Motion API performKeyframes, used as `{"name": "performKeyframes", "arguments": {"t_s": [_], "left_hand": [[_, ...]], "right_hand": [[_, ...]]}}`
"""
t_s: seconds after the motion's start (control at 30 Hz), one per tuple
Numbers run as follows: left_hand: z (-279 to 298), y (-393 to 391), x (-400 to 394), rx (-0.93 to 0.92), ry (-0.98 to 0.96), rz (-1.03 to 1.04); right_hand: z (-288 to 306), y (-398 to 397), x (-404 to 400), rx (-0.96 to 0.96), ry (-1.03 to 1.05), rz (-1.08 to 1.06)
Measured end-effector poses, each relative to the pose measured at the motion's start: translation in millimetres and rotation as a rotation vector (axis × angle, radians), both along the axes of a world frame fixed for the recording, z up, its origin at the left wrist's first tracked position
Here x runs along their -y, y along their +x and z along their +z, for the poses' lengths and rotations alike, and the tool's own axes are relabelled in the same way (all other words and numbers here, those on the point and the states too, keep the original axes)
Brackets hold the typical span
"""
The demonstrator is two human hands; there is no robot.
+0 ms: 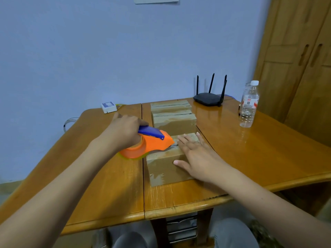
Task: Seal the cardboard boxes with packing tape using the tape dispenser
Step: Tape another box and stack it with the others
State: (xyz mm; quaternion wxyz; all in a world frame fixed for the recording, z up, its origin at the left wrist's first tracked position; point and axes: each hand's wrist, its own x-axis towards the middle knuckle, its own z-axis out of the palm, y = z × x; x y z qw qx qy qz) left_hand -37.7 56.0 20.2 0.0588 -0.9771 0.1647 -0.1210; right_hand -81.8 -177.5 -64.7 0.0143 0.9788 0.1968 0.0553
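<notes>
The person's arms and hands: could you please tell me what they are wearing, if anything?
Nothing shows on them. The left hand and right hand wear no gloves, rings or watch, and both forearms are bare as far as the picture's edge, with no sleeve in view.

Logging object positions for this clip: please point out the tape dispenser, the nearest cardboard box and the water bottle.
tape dispenser (152, 144), head view, on its orange body.
nearest cardboard box (164, 167), head view, on its front face.
water bottle (249, 104), head view, on its label.
</notes>
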Motion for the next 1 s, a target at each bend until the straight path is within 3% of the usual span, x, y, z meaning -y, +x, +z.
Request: {"name": "performKeyframes", "arguments": {"t_s": [1.0], "left_hand": [[-3.1,-5.7,8.6,0.044,0.032,-0.013]], "right_hand": [[-2.7,5.1,-9.0,0.011,0.044,0.021]]}}
